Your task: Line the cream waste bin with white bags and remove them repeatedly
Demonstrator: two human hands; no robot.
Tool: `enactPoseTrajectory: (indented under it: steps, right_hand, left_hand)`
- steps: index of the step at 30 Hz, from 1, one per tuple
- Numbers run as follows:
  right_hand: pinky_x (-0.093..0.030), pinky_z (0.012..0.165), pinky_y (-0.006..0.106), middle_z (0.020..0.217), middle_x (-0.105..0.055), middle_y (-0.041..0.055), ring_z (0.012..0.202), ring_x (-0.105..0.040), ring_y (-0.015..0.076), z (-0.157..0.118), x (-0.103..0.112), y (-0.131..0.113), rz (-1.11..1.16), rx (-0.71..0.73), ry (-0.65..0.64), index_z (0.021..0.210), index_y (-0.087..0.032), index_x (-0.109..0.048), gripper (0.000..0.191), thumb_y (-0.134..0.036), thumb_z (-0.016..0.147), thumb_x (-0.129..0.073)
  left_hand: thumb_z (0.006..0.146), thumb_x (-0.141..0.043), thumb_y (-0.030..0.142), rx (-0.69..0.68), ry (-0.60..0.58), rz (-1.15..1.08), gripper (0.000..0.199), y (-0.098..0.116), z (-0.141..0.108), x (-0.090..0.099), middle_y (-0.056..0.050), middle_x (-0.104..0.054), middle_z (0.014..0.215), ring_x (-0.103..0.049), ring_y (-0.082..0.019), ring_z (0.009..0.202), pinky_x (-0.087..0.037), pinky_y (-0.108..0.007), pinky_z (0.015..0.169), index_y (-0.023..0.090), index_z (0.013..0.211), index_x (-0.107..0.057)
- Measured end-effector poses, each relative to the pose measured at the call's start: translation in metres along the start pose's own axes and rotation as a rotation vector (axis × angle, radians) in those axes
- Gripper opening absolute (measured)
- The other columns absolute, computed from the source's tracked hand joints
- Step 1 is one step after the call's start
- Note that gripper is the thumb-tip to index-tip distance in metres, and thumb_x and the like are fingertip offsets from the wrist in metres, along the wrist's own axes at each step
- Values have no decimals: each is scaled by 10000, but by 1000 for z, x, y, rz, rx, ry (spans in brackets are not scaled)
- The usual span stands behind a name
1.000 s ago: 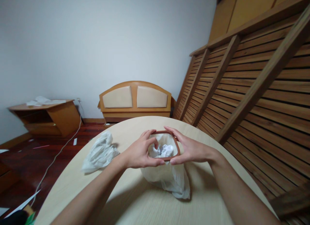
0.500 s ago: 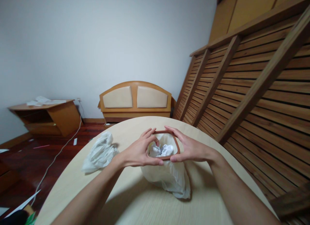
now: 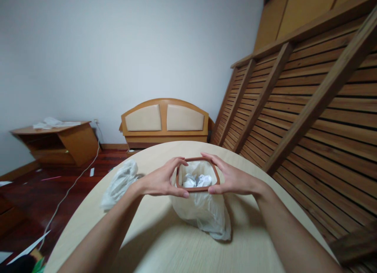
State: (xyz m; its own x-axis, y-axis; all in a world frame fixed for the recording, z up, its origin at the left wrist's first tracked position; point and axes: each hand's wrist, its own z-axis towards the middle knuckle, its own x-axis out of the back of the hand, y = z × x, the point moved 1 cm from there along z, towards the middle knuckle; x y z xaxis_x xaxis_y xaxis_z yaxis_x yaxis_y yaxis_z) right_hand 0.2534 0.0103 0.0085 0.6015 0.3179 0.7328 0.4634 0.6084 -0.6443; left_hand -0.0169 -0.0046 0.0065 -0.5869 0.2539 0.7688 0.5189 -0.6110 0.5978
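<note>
A small bin with a brown rim ring (image 3: 198, 189) stands on the round table. Its pale plastic bag liner (image 3: 203, 216) hangs down outside the ring and trails onto the tabletop. Crumpled white paper (image 3: 203, 181) lies inside. My left hand (image 3: 163, 179) grips the ring's left side, fingers at the far edge and thumb along the near edge. On the opposite side my right hand (image 3: 234, 178) holds the ring the same way. The bin's body is hidden under the bag. A crumpled white plastic bag (image 3: 120, 184) rests left of my left hand, partly behind my forearm.
The round pale table (image 3: 165, 249) has a curved edge. Slatted wooden panels (image 3: 318, 147) lean along the right. Behind the table is a headboard (image 3: 163, 120); at left stands a low wooden cabinet (image 3: 73, 143). A white cable (image 3: 70, 186) crosses the dark floor.
My left hand has shifted slightly left, and its finger has come out of the bin's opening onto the rim. More of the ring's left side shows. My right hand has hardly moved.
</note>
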Motion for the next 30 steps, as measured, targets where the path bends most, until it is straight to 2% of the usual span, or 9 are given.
enactPoseTrajectory:
  steps: [15,25,30]
  right_hand:
    - [-262,1215,573,1611,-317,153,1485,-304,356,1,-1,1,-26,41,10,1563,-220,-297,1083,-638,698,-795]
    - [-239,1220,579,1618,-308,160,1491,-291,359,2,-2,-2,-8,26,34,1552,-204,-322,1069,-668,701,-772]
    - [-242,1221,573,1613,-317,162,1486,-300,362,3,-3,2,-15,32,49,1555,-200,-317,1088,-661,688,-784]
  left_hand:
    - [701,-821,576,-13,23,-52,864,-6,-1,0,-157,-442,1506,-421,-339,1401,-306,-537,1189,215,1380,-425]
    - [739,-783,593,-28,52,-58,803,-5,0,3,-161,-490,1470,-434,-342,1398,-322,-527,1179,192,1358,-465]
    - [749,-773,592,-14,47,-76,805,-4,0,2,-165,-461,1498,-414,-350,1413,-305,-541,1186,196,1372,-452]
